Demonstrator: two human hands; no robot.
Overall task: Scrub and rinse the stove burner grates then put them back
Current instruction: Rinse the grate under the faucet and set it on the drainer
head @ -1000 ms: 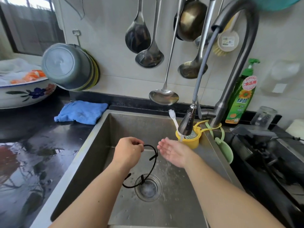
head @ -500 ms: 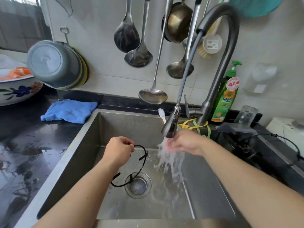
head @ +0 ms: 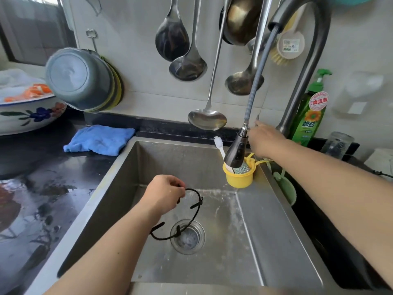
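Left hand (head: pixel 162 193) pinches the black burner grate (head: pixel 187 211) over the steel sink (head: pixel 276 241); right hand (head: pixel 264 139), grip unclear, at the faucet lever; yellow cup (head: pixel 239 177) holds a toothbrush (head: pixel 219 145).

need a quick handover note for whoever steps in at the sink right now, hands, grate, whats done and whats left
Left hand: fingers curled round the black wire burner grate, holding it over the sink above the drain.
Right hand: reaching to the faucet lever behind the spray head; whether it grips the lever cannot be told.
Water: none running; the sink floor is wet.
Tools: a toothbrush stands in the yellow cup at the sink's back right corner; the green dish soap bottle is behind the faucet.
Done: the grate looks rinsed, though cleanliness is hard to judge.
Left: put this grate back on the stove; other grates are not in view.
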